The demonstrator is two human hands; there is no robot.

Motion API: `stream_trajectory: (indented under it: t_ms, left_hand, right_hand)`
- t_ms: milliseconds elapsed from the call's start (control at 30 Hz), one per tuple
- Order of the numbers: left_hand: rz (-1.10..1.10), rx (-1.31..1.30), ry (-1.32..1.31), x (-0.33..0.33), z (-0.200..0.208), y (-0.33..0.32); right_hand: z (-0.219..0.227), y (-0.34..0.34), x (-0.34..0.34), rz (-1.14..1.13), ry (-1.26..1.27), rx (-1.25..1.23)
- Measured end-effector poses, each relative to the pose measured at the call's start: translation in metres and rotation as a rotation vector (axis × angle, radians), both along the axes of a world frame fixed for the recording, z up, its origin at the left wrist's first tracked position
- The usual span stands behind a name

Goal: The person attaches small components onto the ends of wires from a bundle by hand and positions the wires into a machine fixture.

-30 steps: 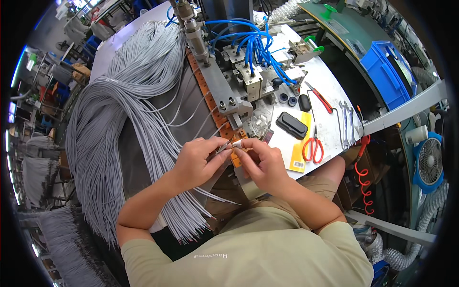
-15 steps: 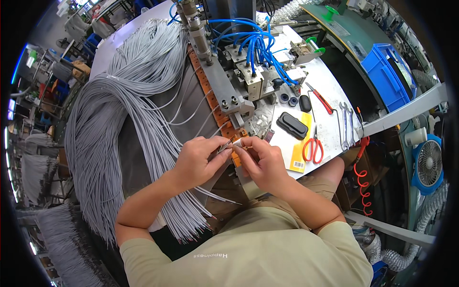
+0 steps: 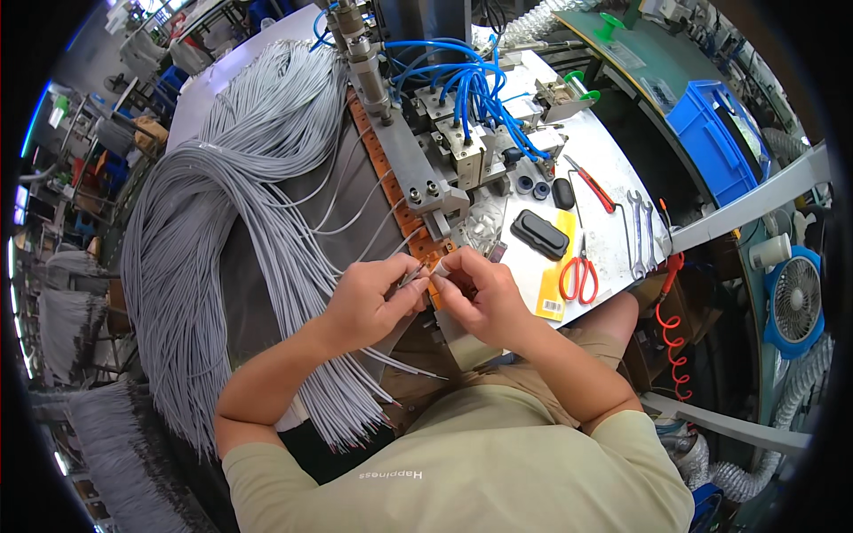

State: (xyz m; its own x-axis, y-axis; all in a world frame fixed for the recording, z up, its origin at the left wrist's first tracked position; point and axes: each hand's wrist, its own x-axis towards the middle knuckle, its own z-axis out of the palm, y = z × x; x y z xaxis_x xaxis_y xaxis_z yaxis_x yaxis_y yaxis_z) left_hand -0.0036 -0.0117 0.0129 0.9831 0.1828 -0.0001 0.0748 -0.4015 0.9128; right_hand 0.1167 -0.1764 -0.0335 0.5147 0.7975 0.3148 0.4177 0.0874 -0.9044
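Note:
My left hand (image 3: 375, 299) is closed in a pinch on a thin dark-grey piece, which looks like a cable end (image 3: 409, 276). My right hand (image 3: 481, 296) is closed opposite, its thumb and forefinger pinching a small white piece (image 3: 439, 267). The fingertips of both hands nearly meet, and they partly hide the two pieces. Just beyond them lies the front end of an orange slotted strip (image 3: 410, 215), with a few grey cables laid across it. A large bundle of grey cables (image 3: 191, 231) spreads to the left of my left hand.
A metal clamping machine (image 3: 404, 160) with blue air tubes (image 3: 475, 84) stands ahead. On the white table to the right lie red-handled scissors (image 3: 578, 277), a black case (image 3: 539, 234), a red utility knife (image 3: 593, 186) and wrenches (image 3: 635, 235). Farther right are a blue bin (image 3: 715, 147) and a fan (image 3: 793, 302).
My right hand has shifted slightly left and its fingers have bent more. The left hand stays nearly in place. The view has tilted a little.

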Motion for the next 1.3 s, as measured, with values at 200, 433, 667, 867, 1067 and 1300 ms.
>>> stream_trajectory:
  t_ms: [200, 433, 667, 867, 1067, 1300]
  left_hand:
    - [-0.045, 0.03, 0.047, -0.001, 0.002, 0.005]
    - [-0.052, 0.675, -0.3, 0.004, -0.012, 0.003]
    - [-0.055, -0.162, 0.054, -0.001, -0.003, 0.004]
    - [-0.032, -0.129, 0.055, -0.002, -0.001, 0.005]
    - [0.068, 0.6, -0.439, 0.003, -0.001, 0.006]
    - [-0.237, -0.056, 0.096, -0.006, 0.016, 0.007]
  right_hand:
    - [0.002, -0.001, 0.002, 0.025, 0.001, 0.051]
    - [0.006, 0.009, -0.005, -0.187, -0.367, 0.087]
    - [-0.001, 0.007, -0.011, -0.186, -0.224, 0.066]
    - [0.018, 0.005, -0.004, -0.031, -0.089, 0.016]
    - [0.003, 0.006, 0.014, -0.219, -0.444, 0.014]
    - [-0.047, 0.007, 0.029, -0.271, 0.356, -0.099]
